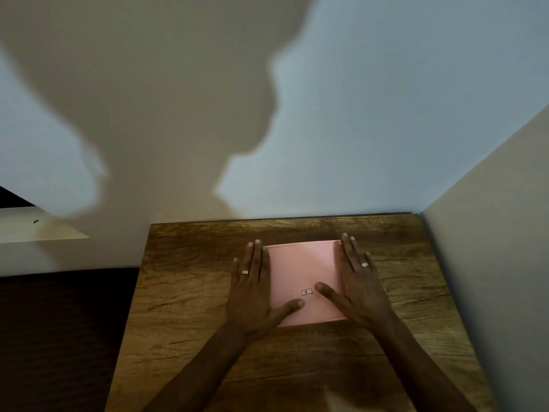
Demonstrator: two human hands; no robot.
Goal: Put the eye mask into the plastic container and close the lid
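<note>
Two hands lie flat and open on one pink plastic container (300, 272), and neither is gripping anything: my left hand (255, 289) is spread along the container's left edge with its thumb reaching onto the top, and my right hand (356, 286) mirrors it along the right edge, thumb pointing inward toward the small red-bordered label (306, 292) that sits between the two thumbs. I count one container, one lid (297, 260), which appears to be seated on it already, one label, and two rings, one on each hand. No eye mask shows anywhere on the wooden tabletop (190, 307), so I judge it is already inside under the opaque lid, though I cannot confirm that from here. My reading is that the closing step is in hand, with both palms bearing down on the side edges to seat the lid. What I cannot tell is whether the rim has latched all round; the near and far edges are free of my hands. If it has not, the next move calls for even downward pressure worked along those two edges and the corners, keeping the container from sliding on the wood, then lifting both hands clear to check that the lid sits flush.
</note>
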